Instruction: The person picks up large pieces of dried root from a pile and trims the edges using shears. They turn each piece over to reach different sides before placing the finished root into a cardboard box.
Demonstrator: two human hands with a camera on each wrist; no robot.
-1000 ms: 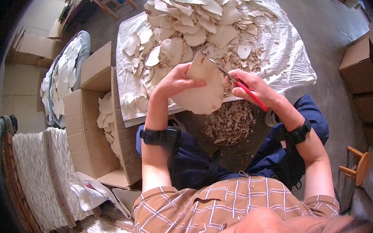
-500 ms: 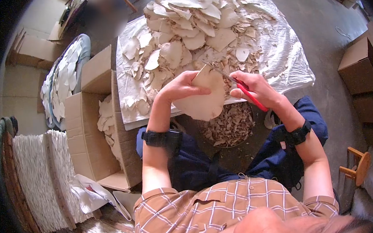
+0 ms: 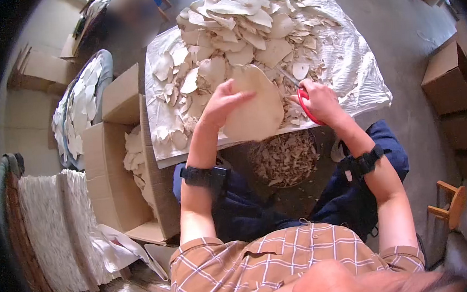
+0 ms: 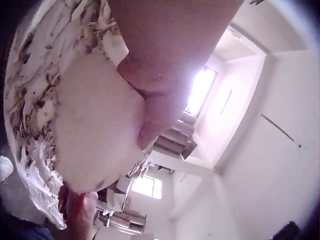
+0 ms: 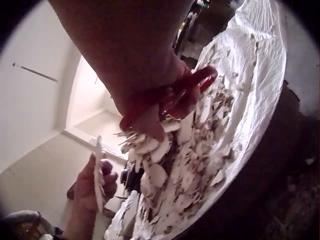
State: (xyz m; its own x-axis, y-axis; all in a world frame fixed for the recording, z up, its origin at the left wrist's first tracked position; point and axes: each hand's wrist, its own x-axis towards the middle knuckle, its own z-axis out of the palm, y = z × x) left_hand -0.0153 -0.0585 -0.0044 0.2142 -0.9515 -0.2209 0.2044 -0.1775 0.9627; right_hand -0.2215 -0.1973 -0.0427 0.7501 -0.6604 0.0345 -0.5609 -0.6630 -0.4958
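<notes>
My left hand (image 3: 224,103) pinches a large, thin, cream-coloured slice (image 3: 258,108) with a rounded outline, the thumb lying across its face. In the left wrist view the broad face of this slice (image 4: 97,120) fills much of the left side. My right hand (image 3: 322,103) holds scissors (image 3: 305,108) with red handles, their grey blades pointing up and left, just right of the slice's edge. The red handle (image 5: 205,77) loops around the fingers in the right wrist view. Beyond both hands a heap of similar slices (image 3: 234,19) lies on a white sheet (image 3: 357,76).
Brown scraps (image 3: 286,158) fill a round container between the legs. At left stands an open cardboard box (image 3: 98,173) with slices inside, and behind it a round tray of pale slices (image 3: 84,97). Cardboard boxes (image 3: 448,85) and a small wooden stool (image 3: 449,206) are at right.
The slice has turned in my left hand, so a rounded edge now stands at the top instead of a pointed corner. The scissors have moved right, off the slice's upper edge.
</notes>
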